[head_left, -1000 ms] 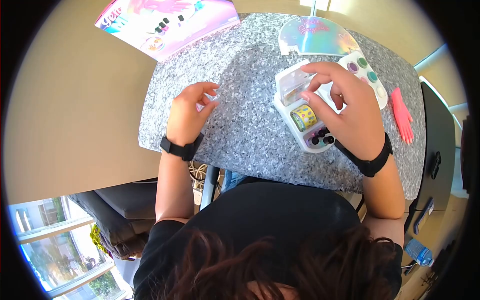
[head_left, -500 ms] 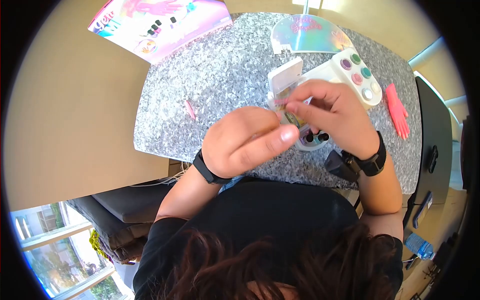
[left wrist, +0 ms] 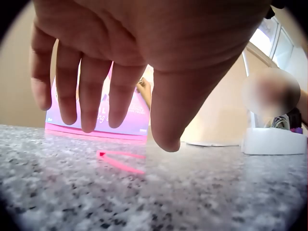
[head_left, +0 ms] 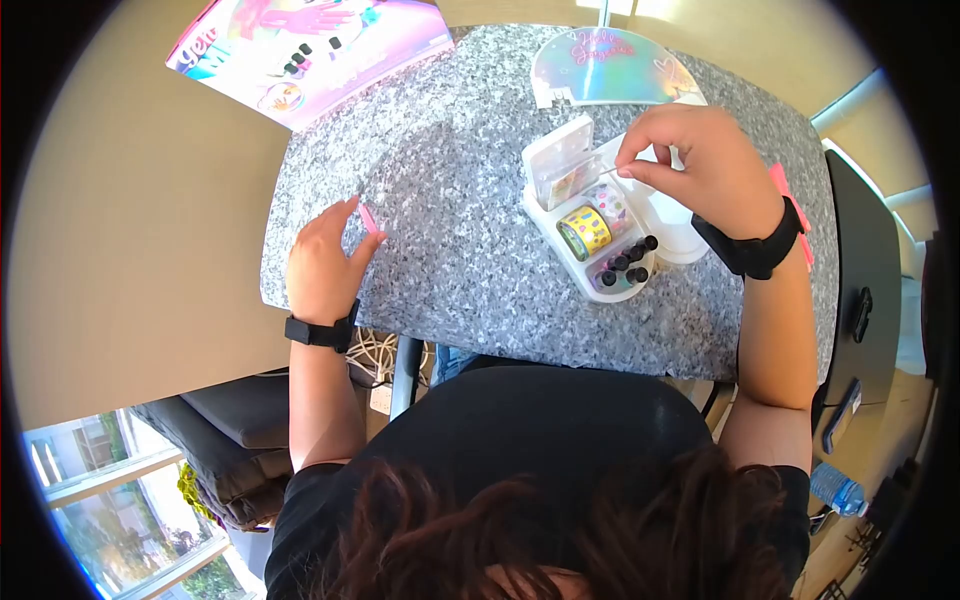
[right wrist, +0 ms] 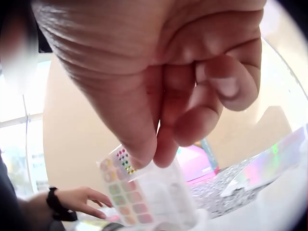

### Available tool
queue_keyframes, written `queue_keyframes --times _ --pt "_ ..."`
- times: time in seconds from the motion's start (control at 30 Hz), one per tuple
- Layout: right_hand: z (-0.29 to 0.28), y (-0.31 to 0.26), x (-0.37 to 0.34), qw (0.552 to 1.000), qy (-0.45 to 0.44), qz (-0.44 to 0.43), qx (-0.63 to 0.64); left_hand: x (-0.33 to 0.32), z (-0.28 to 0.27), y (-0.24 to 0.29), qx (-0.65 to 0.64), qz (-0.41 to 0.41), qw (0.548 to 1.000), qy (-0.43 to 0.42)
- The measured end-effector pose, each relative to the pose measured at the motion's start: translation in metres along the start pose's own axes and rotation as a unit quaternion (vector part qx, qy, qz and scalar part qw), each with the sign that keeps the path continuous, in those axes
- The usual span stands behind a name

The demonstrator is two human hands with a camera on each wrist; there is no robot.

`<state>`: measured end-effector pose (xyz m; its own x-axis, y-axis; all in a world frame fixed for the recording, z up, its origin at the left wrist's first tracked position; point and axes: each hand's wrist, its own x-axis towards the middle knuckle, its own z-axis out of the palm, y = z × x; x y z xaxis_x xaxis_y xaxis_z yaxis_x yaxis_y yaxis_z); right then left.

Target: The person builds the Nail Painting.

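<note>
Pink tweezers lie on the table between the spread thumb and fingers of my left hand. In the left wrist view the tweezers rest flat beyond the straight fingers. Over the white nail kit, thumb and forefinger of my right hand pinch a small clear sheet with rows of coloured gems. Behind that sheet, the kit's raised lid stands over a sticker sheet. A yellow patterned roll and several black-capped nail polish bottles sit in the kit.
A holographic half-round panel lies at the back of the table. The pink product box is at the back left. My right hand partly covers a pink hand form at the right.
My left hand reached over to the right hand at the kit, then moved back left beside the tweezers. My right hand has moved up and right, uncovering the rolls and bottles.
</note>
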<state>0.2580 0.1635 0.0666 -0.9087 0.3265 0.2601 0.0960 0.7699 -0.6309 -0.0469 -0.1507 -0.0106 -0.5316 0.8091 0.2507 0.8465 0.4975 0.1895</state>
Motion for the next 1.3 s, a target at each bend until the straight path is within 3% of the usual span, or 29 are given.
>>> queue_keyframes --times 0.07,0.17,0.53,0.63,0.7,0.73,0.8,0.87,0.9,1.0,1.1,1.13,1.2,1.23,1.3 --pt "0.007 0.007 -0.003 0.987 0.002 -0.026 -0.156 -0.005 0.008 -0.01 0.005 -0.002 1.0 -0.013" --pt "0.02 0.005 0.0 0.979 0.0 -0.046 -0.199 -0.002 0.009 -0.007 -0.002 -0.01 0.999 -0.031" --pt "0.038 0.017 -0.001 0.963 -0.02 -0.109 -0.245 0.001 -0.002 0.03 0.031 -0.075 0.997 -0.016" --pt "0.036 0.021 -0.007 0.971 -0.007 -0.095 -0.217 0.002 -0.007 0.046 -0.055 -0.065 0.996 -0.003" --pt "0.033 0.015 -0.01 0.978 0.018 -0.093 -0.185 0.002 -0.015 0.066 -0.301 -0.036 0.953 -0.019" --pt "0.026 0.0 -0.01 0.984 0.031 -0.085 -0.152 0.002 -0.019 0.08 -0.303 -0.037 0.952 -0.021" --pt "0.018 -0.03 -0.015 0.989 0.038 -0.075 -0.12 0.002 -0.028 0.112 -0.366 0.082 0.926 0.032" --pt "0.015 -0.053 -0.019 0.999 0.013 -0.023 0.018 0.004 -0.036 0.137 -0.369 0.126 0.921 0.02" --pt "0.023 -0.052 -0.02 0.996 0.048 -0.076 0.026 0.005 -0.037 0.147 -0.367 0.173 0.914 0.009" --pt "0.027 -0.056 -0.028 0.994 0.054 -0.061 0.068 0.006 -0.032 0.17 -0.426 0.137 0.894 0.005" --pt "0.024 -0.045 -0.032 0.989 0.068 -0.035 0.124 0.015 -0.025 0.171 -0.391 0.173 0.903 0.043" --pt "0.021 -0.042 -0.032 0.99 0.066 -0.032 0.124 0.017 -0.023 0.17 -0.355 0.201 0.91 0.079" --pt "0.013 -0.034 -0.03 0.993 0.073 -0.044 0.083 0.016 -0.018 0.165 -0.364 0.2 0.907 0.068" --pt "0.012 -0.025 -0.03 0.992 0.098 -0.069 -0.038 0.018 -0.018 0.161 -0.341 0.195 0.916 0.085" --pt "0.017 -0.017 -0.028 0.991 0.098 -0.029 -0.088 0.019 -0.014 0.154 -0.317 0.191 0.924 0.098"
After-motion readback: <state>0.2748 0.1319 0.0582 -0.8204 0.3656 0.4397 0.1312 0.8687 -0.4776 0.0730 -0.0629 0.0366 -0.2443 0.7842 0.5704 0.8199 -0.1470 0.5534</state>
